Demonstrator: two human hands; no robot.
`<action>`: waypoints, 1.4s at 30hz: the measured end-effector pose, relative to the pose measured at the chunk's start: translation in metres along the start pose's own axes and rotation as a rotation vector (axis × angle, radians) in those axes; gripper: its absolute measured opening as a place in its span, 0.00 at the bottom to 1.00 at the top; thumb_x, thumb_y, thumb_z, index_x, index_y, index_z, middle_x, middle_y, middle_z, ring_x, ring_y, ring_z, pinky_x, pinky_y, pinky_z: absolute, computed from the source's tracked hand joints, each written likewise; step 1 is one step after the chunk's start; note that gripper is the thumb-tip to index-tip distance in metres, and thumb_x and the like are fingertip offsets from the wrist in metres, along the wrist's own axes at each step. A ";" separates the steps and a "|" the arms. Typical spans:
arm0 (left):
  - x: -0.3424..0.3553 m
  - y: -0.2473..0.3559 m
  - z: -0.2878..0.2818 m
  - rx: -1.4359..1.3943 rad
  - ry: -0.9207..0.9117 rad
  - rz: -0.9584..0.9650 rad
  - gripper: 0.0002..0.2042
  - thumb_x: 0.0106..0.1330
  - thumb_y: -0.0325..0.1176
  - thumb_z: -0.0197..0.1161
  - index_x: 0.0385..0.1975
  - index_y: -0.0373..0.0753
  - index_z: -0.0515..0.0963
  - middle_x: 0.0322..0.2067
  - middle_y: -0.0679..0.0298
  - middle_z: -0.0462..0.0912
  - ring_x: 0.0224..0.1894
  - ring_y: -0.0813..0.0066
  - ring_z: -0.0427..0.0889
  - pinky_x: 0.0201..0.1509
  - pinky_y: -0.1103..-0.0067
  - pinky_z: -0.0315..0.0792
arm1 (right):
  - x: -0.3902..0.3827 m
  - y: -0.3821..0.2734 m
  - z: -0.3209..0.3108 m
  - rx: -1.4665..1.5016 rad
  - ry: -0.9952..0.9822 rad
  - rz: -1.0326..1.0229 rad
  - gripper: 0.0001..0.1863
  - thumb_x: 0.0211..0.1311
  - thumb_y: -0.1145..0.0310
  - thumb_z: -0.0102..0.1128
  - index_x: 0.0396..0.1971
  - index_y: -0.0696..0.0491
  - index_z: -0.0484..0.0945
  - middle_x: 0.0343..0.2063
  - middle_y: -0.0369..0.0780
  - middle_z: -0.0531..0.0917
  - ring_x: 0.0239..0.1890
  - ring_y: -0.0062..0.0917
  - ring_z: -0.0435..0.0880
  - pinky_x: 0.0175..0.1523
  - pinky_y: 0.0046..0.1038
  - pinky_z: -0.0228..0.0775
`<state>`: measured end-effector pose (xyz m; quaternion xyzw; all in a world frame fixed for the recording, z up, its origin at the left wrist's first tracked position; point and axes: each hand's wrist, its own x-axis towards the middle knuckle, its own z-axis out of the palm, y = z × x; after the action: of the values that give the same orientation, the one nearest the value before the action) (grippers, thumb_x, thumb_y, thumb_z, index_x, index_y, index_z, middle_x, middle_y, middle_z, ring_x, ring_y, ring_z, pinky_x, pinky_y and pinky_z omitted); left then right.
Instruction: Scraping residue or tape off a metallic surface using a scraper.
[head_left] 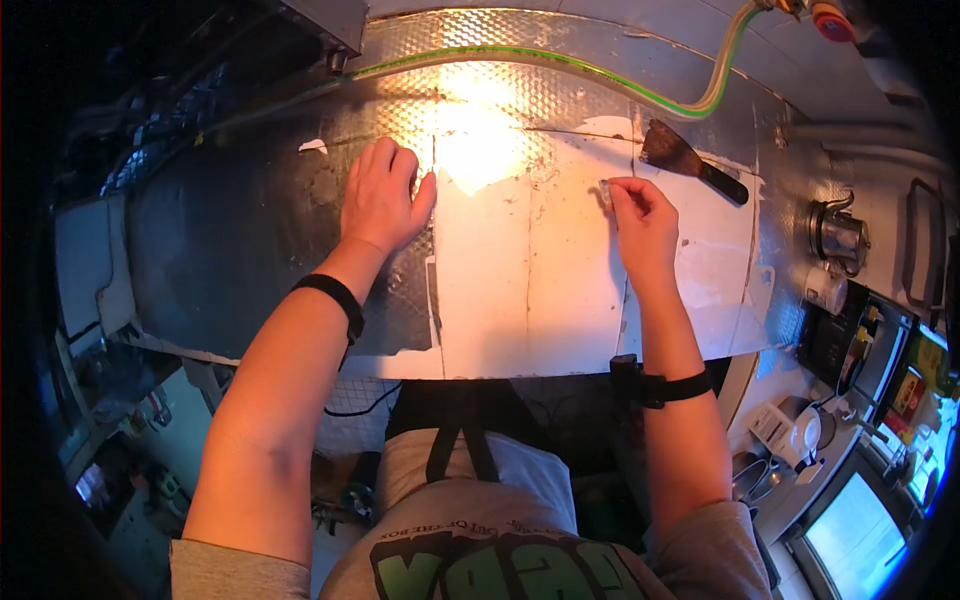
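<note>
One broad, metal-edged worktop (490, 345) spans the view, its surface split between two finishes. The dark grey, dimpled, sheet-like section (220, 260) takes up the left side; the pale, smooth section (570, 300), crossed by thin seams and marked with specks, takes up the middle and right, with a strong glare across its far part. Along the back runs a long, clear hose with a green stripe (560, 58), bending upward at the right.

The bare left hand (382, 200) lies palm down at the border of the two sections, fingers bent, thumb spread loosely to the right. The bare right hand (640, 225) is over the pale section, thumb and forefinger pinched narrow. Just beyond it, to the right, lies a flat scraper with a rusty brown blade and black handle (690, 160), the handle pointing right and toward the person. A black strap (332, 297) circles the left wrist.

A small, irregular white patch (313, 146) shows on the dark section, left of the left hand. Smallest is the thin, pale flake (604, 190) at the right hand's fingertips; whether it touches the surface cannot be told.
</note>
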<state>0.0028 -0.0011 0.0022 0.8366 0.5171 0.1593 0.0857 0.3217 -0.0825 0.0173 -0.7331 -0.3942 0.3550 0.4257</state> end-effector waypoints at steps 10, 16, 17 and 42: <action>-0.003 -0.002 0.001 0.003 0.007 0.018 0.12 0.67 0.40 0.64 0.33 0.39 0.73 0.38 0.55 0.72 0.46 0.51 0.73 0.52 0.59 0.69 | -0.080 0.005 -0.134 -0.389 -0.484 0.314 0.06 0.67 0.71 0.70 0.35 0.60 0.86 0.24 0.35 0.85 0.29 0.16 0.82 0.37 0.23 0.75; 0.001 0.001 0.003 0.020 -0.015 -0.010 0.12 0.67 0.41 0.65 0.32 0.40 0.74 0.39 0.56 0.73 0.47 0.51 0.74 0.53 0.58 0.70 | -0.159 0.054 -0.218 -0.381 -0.562 0.660 0.04 0.65 0.78 0.69 0.37 0.62 0.88 0.28 0.43 0.91 0.31 0.22 0.90 0.34 0.26 0.81; 0.001 0.000 0.003 0.028 -0.026 -0.025 0.12 0.66 0.42 0.66 0.32 0.40 0.74 0.39 0.56 0.74 0.48 0.52 0.74 0.54 0.58 0.71 | -0.165 0.063 -0.223 -0.401 -0.521 0.674 0.04 0.65 0.78 0.68 0.37 0.63 0.88 0.29 0.43 0.91 0.31 0.23 0.91 0.34 0.26 0.82; -0.001 -0.003 0.004 0.012 0.006 0.001 0.13 0.66 0.41 0.65 0.31 0.39 0.73 0.38 0.55 0.73 0.48 0.51 0.73 0.54 0.59 0.70 | 0.069 0.037 -0.140 -1.079 -0.024 -0.438 0.28 0.66 0.69 0.67 0.67 0.47 0.77 0.62 0.46 0.77 0.67 0.41 0.73 0.70 0.55 0.60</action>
<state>0.0018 -0.0008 -0.0027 0.8369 0.5179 0.1585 0.0791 0.4821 -0.0820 0.0250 -0.7437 -0.6664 0.0157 0.0512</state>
